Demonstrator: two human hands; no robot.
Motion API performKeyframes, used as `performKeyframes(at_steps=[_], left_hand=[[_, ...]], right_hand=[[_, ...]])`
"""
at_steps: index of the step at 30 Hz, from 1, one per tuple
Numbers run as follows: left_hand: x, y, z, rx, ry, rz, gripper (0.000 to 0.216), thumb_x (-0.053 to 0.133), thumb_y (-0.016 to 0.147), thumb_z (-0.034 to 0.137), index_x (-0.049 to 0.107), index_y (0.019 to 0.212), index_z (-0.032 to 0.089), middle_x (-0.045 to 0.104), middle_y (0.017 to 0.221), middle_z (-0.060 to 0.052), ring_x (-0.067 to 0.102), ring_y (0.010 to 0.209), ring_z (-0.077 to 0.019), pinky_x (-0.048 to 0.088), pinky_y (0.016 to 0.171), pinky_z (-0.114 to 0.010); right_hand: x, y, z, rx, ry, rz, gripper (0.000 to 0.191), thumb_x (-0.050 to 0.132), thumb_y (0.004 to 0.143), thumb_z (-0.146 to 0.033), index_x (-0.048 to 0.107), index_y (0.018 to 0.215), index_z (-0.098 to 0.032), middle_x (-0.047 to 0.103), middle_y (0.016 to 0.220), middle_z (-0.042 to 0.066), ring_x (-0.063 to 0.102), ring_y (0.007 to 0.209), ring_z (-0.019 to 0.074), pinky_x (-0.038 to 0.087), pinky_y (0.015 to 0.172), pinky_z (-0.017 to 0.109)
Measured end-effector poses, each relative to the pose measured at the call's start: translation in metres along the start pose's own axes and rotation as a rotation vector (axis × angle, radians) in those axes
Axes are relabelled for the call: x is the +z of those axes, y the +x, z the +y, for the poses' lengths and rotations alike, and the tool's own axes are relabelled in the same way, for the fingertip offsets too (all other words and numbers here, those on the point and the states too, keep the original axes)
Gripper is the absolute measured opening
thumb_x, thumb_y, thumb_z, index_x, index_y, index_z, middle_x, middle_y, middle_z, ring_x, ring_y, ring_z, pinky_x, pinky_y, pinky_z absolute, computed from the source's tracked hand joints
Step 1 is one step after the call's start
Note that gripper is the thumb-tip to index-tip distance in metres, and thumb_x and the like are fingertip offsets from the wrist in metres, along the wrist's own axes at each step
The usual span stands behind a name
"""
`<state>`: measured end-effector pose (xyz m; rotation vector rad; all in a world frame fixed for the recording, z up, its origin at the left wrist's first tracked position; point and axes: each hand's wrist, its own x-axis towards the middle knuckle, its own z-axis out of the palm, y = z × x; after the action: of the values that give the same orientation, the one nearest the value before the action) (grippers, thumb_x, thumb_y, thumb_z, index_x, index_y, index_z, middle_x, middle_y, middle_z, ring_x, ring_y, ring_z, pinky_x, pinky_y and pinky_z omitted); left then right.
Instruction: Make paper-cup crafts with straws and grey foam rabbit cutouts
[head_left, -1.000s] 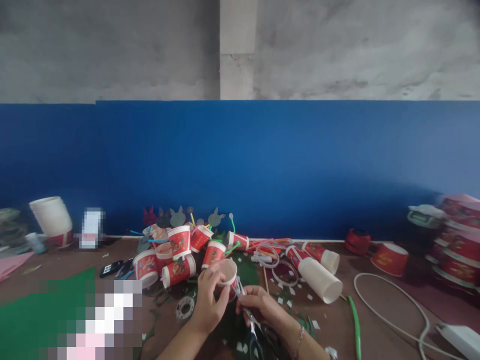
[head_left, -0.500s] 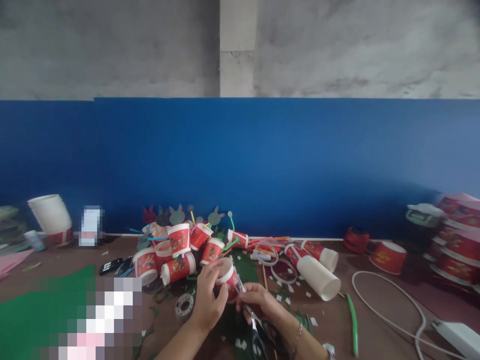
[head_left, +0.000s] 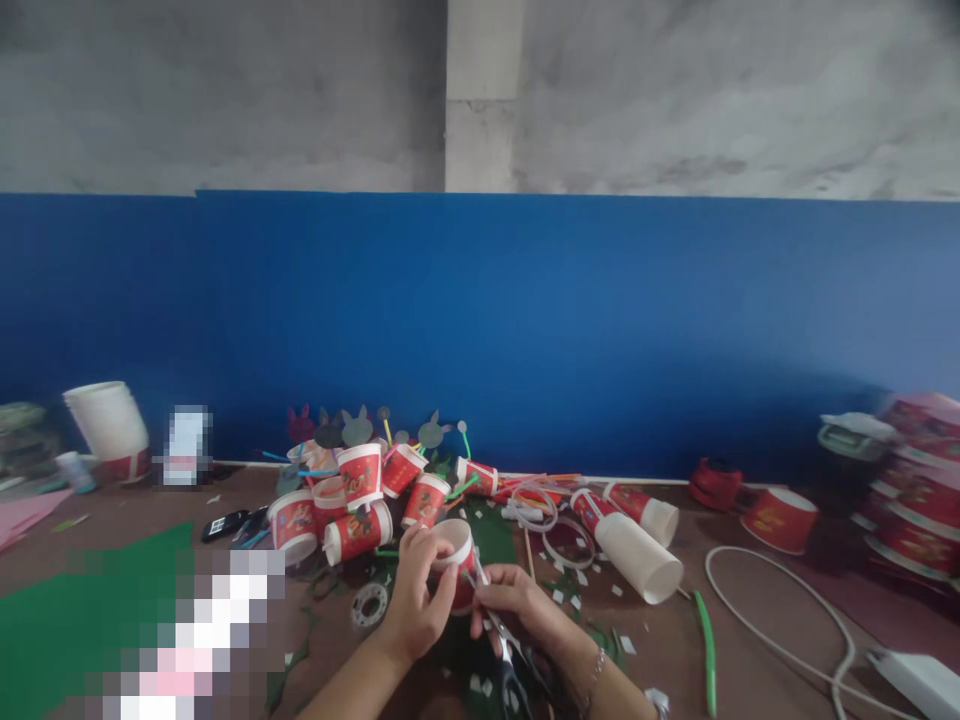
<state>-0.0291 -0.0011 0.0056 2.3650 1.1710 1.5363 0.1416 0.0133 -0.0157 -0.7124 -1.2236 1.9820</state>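
My left hand (head_left: 417,595) is wrapped round a small red paper cup (head_left: 457,560) with a white inside, held above the table with its mouth tilted up. My right hand (head_left: 517,610) grips black-handled scissors (head_left: 504,650) whose blades point up at the cup's right side, touching it near the rim. Behind the hands lies a heap of similar red cups (head_left: 360,495) with coloured straws and grey rabbit-shaped cut-outs. A roll of tape (head_left: 369,606) lies just left of my left wrist.
A green sheet (head_left: 82,600) covers the near left. A stack of white-ended cups (head_left: 637,555) lies on its side at right, then a white cable (head_left: 787,610), red bowls (head_left: 780,518) and a stack (head_left: 919,490) at far right. A white tub (head_left: 109,430) stands back left by the blue wall.
The cup has turned slightly in my left hand and the scissor tips have shifted closer along its side. Both hands stay in about the same place.
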Motion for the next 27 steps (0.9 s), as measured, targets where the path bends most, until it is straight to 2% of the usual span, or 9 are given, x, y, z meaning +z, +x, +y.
performKeyframes(at_steps=[5,10,15,27], left_hand=[[-0.001,0.001,-0.005,-0.012,-0.024,0.025,0.008,0.042,0.085,0.017,0.048,0.081,0.021,0.055,0.075,-0.002,0.053,0.077,-0.0192,0.035,0.089,-0.043],[-0.002,0.003,-0.005,0.023,-0.018,0.035,0.008,0.044,0.083,0.015,0.050,0.082,0.021,0.058,0.075,-0.001,0.054,0.076,-0.0186,0.035,0.089,-0.041],[-0.001,0.002,-0.003,0.035,-0.014,0.026,0.010,0.045,0.083,0.014,0.051,0.081,0.021,0.057,0.073,-0.001,0.053,0.075,-0.0183,0.036,0.086,-0.039],[0.001,0.002,-0.003,0.066,-0.013,0.023,0.007,0.048,0.082,0.015,0.051,0.081,0.021,0.057,0.073,-0.001,0.053,0.075,-0.0189,0.035,0.086,-0.041]], right_hand=[[-0.003,-0.002,-0.011,0.055,-0.067,0.033,0.034,0.072,0.059,-0.041,0.055,0.062,-0.012,0.068,0.051,0.005,0.049,0.026,0.0084,0.024,0.028,0.015],[0.004,-0.010,-0.028,0.113,-0.177,0.061,0.032,0.069,0.061,-0.041,0.054,0.065,-0.013,0.066,0.048,0.002,0.045,0.025,0.0062,0.022,0.030,0.015],[0.010,-0.018,-0.043,0.169,-0.278,0.065,0.029,0.066,0.063,-0.040,0.052,0.065,-0.015,0.062,0.044,-0.002,0.047,0.028,0.0071,0.026,0.033,0.016],[0.010,-0.018,-0.046,0.209,-0.333,0.061,0.027,0.064,0.063,-0.039,0.052,0.061,-0.015,0.061,0.043,-0.003,0.040,0.026,0.0047,0.024,0.034,0.017]])
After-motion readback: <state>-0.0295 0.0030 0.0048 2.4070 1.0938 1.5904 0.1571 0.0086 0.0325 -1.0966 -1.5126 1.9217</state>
